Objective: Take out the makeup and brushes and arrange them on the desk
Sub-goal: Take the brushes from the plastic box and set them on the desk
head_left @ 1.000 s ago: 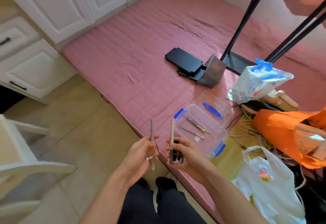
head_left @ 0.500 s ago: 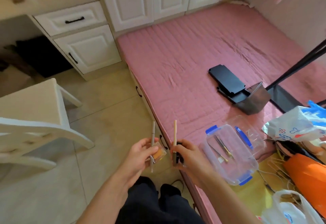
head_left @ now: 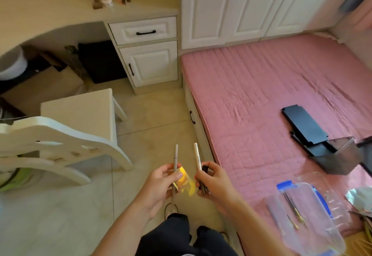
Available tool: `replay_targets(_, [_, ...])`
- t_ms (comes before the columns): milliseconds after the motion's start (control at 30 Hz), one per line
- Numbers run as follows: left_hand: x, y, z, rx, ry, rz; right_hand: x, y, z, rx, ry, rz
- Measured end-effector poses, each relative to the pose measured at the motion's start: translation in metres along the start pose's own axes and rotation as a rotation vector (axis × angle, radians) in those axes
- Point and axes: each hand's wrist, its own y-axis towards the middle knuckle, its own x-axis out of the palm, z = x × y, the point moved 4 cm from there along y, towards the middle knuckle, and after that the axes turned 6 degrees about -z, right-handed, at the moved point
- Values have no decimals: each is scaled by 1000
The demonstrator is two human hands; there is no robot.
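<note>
My left hand (head_left: 159, 187) grips a thin grey makeup pencil (head_left: 176, 158) standing upright together with a small clear case holding an orange sponge (head_left: 182, 179). My right hand (head_left: 216, 183) grips a cream makeup pencil (head_left: 197, 156) and some small dark items (head_left: 205, 170) that I cannot make out. Both hands are held in front of me over the floor. The clear plastic box (head_left: 308, 215) with blue clips lies at the lower right on the pink mattress (head_left: 261, 98), with several thin metal tools (head_left: 291, 209) inside. The desk (head_left: 60, 8) stands at the upper left.
A white chair (head_left: 66, 135) stands between me and the desk. White drawers (head_left: 145, 32) and cupboard doors (head_left: 231, 4) line the back. A black stand (head_left: 306, 124) lies on the mattress. Small objects (head_left: 104, 0) sit on the desk top. Beige tile floor (head_left: 153, 114) lies ahead.
The view has swung left: the desk and chair have come into sight, and the box and mattress have slid to the right. Both hands keep their hold on the makeup items.
</note>
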Motion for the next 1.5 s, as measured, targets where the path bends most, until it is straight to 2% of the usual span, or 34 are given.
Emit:
replay_targets(233, [-51,15,32,23,-61,35,43,39,-16,41,113,-57])
replay_targets(533, [-81,63,68,0,-134,92,51,93,-62,87,111,-6])
replay_targets(900, [-83,167,172,55,-229,199,34,209,-176,39,-129,-21])
replay_targets(1167, [-73,229,241,75,-246,264,29,287,-257,49,-150,-109])
replay_targets(1500, [-114,302,313,97,-304,322,58,370,-324,77,-178,-132])
